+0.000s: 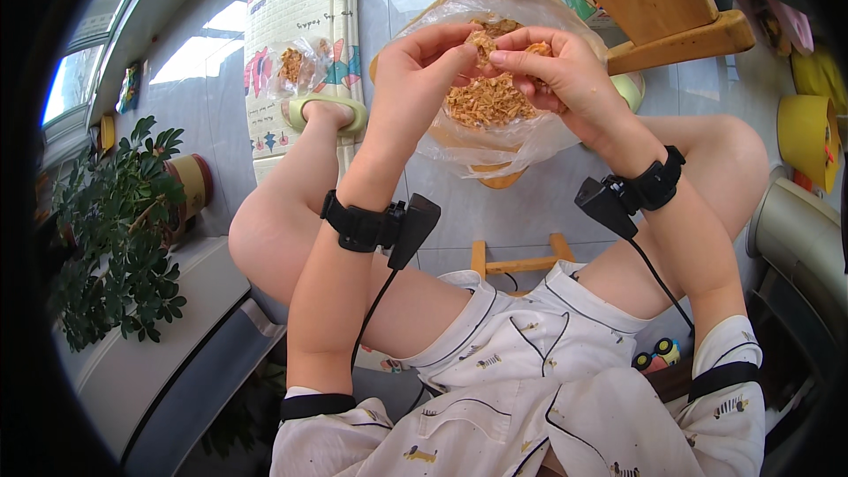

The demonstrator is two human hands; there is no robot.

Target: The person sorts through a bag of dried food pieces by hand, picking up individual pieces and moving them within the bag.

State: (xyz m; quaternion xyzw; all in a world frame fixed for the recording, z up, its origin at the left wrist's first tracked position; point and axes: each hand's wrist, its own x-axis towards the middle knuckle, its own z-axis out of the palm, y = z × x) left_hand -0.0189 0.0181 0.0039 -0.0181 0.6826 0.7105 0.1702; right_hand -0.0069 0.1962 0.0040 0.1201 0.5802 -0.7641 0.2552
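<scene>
The left hand (424, 66) and right hand (561, 71) both pinch a small tan dried piece (481, 42) with their fingers, just above a clear plastic bag (495, 137) of tan bits.

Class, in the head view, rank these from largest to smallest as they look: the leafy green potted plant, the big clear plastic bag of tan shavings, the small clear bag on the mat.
1. Leafy green potted plant
2. Big clear plastic bag of tan shavings, though nearness and lens bend make the first two unsure
3. Small clear bag on the mat
</scene>
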